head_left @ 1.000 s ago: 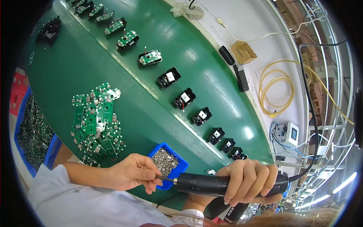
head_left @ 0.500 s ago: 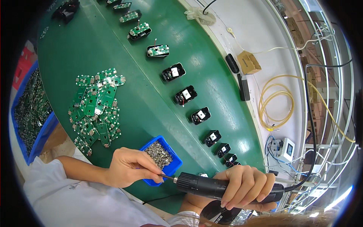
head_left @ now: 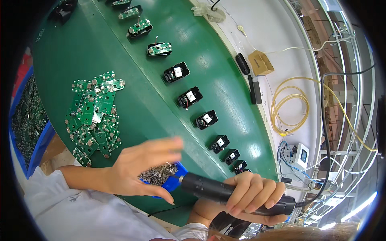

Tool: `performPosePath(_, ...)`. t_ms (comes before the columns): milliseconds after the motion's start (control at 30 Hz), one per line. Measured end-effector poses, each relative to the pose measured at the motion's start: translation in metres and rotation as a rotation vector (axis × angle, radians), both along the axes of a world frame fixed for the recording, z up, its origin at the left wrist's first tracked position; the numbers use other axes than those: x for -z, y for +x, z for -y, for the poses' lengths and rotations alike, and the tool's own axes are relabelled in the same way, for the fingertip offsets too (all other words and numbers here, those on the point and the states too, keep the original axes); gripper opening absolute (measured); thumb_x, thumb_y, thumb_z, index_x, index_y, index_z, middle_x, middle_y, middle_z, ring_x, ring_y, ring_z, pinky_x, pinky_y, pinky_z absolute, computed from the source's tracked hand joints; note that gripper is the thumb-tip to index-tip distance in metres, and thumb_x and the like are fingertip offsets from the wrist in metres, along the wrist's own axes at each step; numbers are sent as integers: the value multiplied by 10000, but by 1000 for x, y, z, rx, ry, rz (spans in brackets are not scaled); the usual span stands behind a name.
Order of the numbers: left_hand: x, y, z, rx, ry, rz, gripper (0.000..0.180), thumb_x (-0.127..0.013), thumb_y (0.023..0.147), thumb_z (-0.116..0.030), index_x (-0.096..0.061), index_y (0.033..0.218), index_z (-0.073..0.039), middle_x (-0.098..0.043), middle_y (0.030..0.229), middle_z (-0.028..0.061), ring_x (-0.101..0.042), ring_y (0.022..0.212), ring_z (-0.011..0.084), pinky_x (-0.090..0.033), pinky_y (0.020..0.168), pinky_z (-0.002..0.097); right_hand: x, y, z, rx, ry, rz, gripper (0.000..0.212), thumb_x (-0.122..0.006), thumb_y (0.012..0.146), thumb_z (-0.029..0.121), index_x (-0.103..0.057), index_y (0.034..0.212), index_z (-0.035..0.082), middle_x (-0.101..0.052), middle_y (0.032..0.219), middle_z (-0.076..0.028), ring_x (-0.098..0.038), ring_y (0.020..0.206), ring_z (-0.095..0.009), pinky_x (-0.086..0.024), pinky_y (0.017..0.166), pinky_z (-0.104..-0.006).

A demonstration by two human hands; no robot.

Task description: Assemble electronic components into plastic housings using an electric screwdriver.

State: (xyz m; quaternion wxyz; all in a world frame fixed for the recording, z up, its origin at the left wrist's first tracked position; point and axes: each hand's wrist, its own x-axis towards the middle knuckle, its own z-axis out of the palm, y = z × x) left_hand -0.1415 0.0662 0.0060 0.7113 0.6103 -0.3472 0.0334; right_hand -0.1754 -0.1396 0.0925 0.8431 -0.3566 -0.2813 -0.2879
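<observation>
My right hand [head_left: 255,197] is wrapped round a black electric screwdriver [head_left: 209,188], held nearly level with its tip end toward the left. A black cord leaves its rear end. My left hand [head_left: 132,170], fingers partly smeared by motion, is open with the thumb apart from the fingers and nothing seen in it. It hovers at a blue tray [head_left: 174,185] and hides part of it. Small metal screws [head_left: 159,174] fill the tray. The screwdriver's front end is beside the tray's right side; its bit is blurred.
Left of centre lies a pile of green circuit boards [head_left: 96,114]. A curved row of black housings [head_left: 189,97] crosses the green table, the farther ones carrying boards. Further out are a blue crate [head_left: 36,146], a cardboard box [head_left: 261,64], a coiled yellow hose [head_left: 307,102] and a white meter [head_left: 300,157].
My left hand has let go of the screwdriver's bit and opened, its fingers moving up and apart. The screwdriver stays in my right hand. The whole view has shifted slightly.
</observation>
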Motion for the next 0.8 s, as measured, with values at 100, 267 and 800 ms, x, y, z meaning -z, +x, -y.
performPosePath(100,-3,6,-4,-32,193,118,449,-853,682,-238,-693,1019,12,-489,1410,224,-518,1270,379,-494,999,433,-5,14,30,137,-279,-3,530,-539,934,538,-470,862,18,-537,648,-129,-546,417,-225,-484,348,-335)
performPosePath(267,8,-3,6,142,859,692,292,-676,791,-203,-706,1011,-12,-490,1441,187,-396,1397,340,-351,1126,489,27,73,68,341,-538,-78,597,-473,935,604,-524,945,9,-540,693,-135,-517,457,-206,-438,391,-317)
performPosePath(800,14,-1,12,184,910,727,345,-575,875,-195,-673,1148,-10,-504,1450,124,-393,1402,271,-316,1164,433,54,107,80,401,-465,-346,595,-575,895,574,-474,908,-12,-539,665,-159,-547,477,-235,-496,426,-335)
